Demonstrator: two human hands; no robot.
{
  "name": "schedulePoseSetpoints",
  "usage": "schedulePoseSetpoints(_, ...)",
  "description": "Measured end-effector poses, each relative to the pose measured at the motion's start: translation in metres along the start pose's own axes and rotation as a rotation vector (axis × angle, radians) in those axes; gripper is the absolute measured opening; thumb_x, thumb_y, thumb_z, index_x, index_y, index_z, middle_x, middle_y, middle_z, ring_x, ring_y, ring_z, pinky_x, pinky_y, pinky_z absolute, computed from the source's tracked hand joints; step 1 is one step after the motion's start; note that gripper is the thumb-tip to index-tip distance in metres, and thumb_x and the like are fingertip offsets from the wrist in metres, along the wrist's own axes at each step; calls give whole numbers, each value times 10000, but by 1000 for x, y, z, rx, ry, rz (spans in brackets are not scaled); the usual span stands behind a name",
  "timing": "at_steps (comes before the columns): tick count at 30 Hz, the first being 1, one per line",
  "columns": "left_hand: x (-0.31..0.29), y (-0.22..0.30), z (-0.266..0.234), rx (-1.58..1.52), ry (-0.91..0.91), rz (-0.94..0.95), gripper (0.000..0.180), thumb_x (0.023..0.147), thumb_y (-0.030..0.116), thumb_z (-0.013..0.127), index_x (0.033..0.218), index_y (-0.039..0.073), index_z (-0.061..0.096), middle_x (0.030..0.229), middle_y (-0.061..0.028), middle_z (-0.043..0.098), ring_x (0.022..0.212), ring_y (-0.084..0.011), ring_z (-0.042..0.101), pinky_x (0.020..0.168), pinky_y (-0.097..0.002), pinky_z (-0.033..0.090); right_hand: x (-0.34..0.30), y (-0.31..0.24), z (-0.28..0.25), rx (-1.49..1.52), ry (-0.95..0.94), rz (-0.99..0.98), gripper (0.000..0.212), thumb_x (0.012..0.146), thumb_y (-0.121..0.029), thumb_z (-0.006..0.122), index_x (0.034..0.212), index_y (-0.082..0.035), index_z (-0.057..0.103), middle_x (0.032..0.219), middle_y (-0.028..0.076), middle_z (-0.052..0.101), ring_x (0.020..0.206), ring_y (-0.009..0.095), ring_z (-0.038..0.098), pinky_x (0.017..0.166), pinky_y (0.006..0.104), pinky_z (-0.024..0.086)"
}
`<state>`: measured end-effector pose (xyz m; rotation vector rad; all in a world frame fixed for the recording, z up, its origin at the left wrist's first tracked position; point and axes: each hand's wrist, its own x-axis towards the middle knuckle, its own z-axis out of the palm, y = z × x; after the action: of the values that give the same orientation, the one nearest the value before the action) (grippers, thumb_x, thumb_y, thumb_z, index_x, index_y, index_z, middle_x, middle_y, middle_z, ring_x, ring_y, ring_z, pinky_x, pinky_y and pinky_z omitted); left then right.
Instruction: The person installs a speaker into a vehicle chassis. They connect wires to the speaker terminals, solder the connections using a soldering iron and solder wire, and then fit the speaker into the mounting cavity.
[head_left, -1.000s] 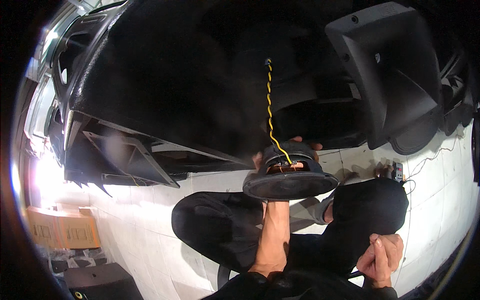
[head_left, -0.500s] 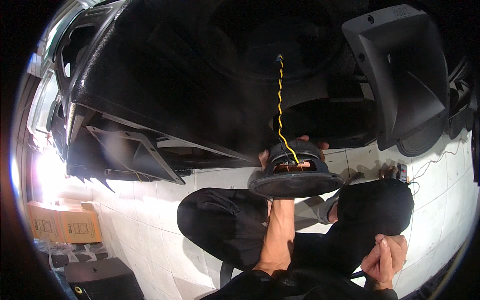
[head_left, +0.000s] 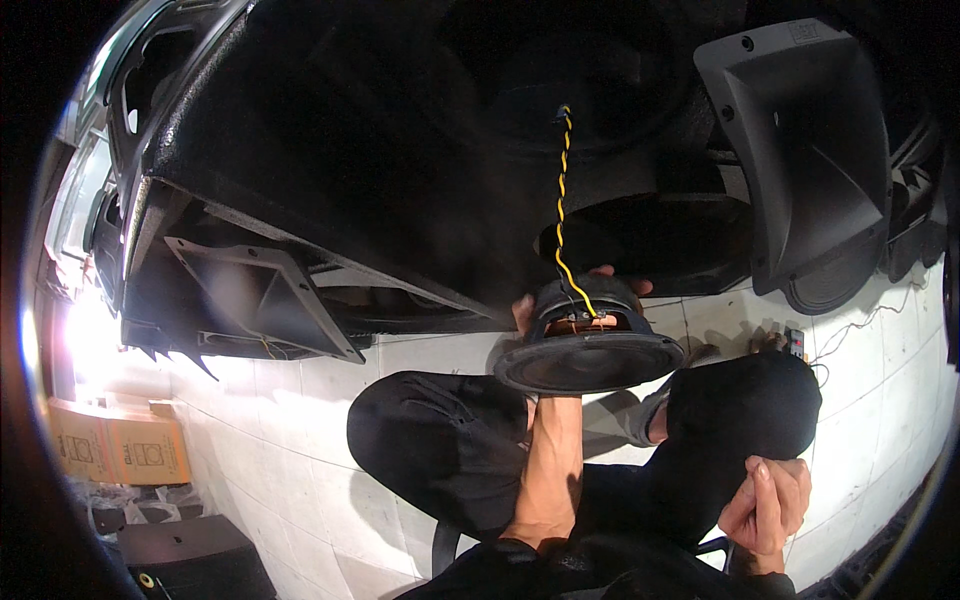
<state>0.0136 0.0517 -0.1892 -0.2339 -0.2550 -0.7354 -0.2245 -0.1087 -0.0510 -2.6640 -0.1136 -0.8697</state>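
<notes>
A round black speaker driver (head_left: 590, 360) hangs in front of my knees, cone side tilted down toward me. My left hand (head_left: 523, 313) is wrapped round its magnet end; the fingers show on both sides, while the palm is hidden. A twisted yellow and black wire (head_left: 561, 210) runs from the dark speaker cabinet (head_left: 340, 150) down to the terminal on the driver's frame. Copper-coloured leads show through the frame opening. Over by my right thigh, my right hand (head_left: 768, 505) is closed, fingertips pinched together. Whatever it may hold is too small to see.
A grey horn flare (head_left: 800, 150) stands at the right, another horn (head_left: 265, 295) sits lower left against the cabinet. Cardboard boxes (head_left: 120, 445) and a black speaker box (head_left: 195, 555) lie at the left. A small power socket (head_left: 795, 343) with a cord rests on the tiled floor.
The whole view has shifted slightly. My left hand keeps its hold on the speaker driver, and my right hand stays closed in nearly the same place.
</notes>
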Motion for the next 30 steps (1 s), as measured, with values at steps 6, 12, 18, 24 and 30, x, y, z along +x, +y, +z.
schedulePoseSetpoints(6, -1, 3, -1, -11, -3, -56, 1046, 768, 714, 685, 1456, -24, 408, 1458, -413, 316, 1318, -476, 448, 1050, -585, 467, -2, 2, 2, -18, -14, -20, 579, 718, 130, 598, 1286, 17, 570, 927, 128, 687, 702, 220, 608, 624, 350, 425)
schedulePoseSetpoints(12, -6, 0, 1, -94, 211, 25, 913, 706, 751, 673, 1351, 109, 595, 1387, -429, 408, 1217, -542, 498, 915, -643, 516, -1, 2, 1, -15, -8, -15, 561, 718, 128, 603, 1269, 20, 588, 933, 126, 692, 714, 218, 603, 627, 349, 427)
schedulePoseSetpoints(18, 2, 0, 4, 66, -15, -46, 968, 816, 702, 643, 1430, -21, 450, 1419, -403, 388, 1257, -476, 515, 1052, -547, 481, -1, 4, 2, -26, -5, -47, 552, 691, 114, 626, 1236, 33, 609, 938, 127, 697, 720, 219, 601, 626, 342, 434)
schedulePoseSetpoints(24, 9, -5, 26, -6, 126, 203, 942, 813, 677, 585, 1431, -16, 424, 1355, -402, 463, 1176, -471, 580, 981, -563, 525, 21, -9, 4, 119, -50, -6, 461, 695, 80, 673, 1155, 80, 645, 980, 181, 704, 808, 289, 672, 711, 360, 527)
schedulePoseSetpoints(30, 30, 14, 88, 470, 21, -83, 916, 825, 660, 604, 1384, -54, 473, 1267, -264, 608, 1147, -361, 659, 973, -471, 563, 70, -22, 12, 266, 12, -55, 394, 723, 42, 712, 1111, 89, 660, 999, 232, 690, 860, 343, 694, 742, 382, 575)
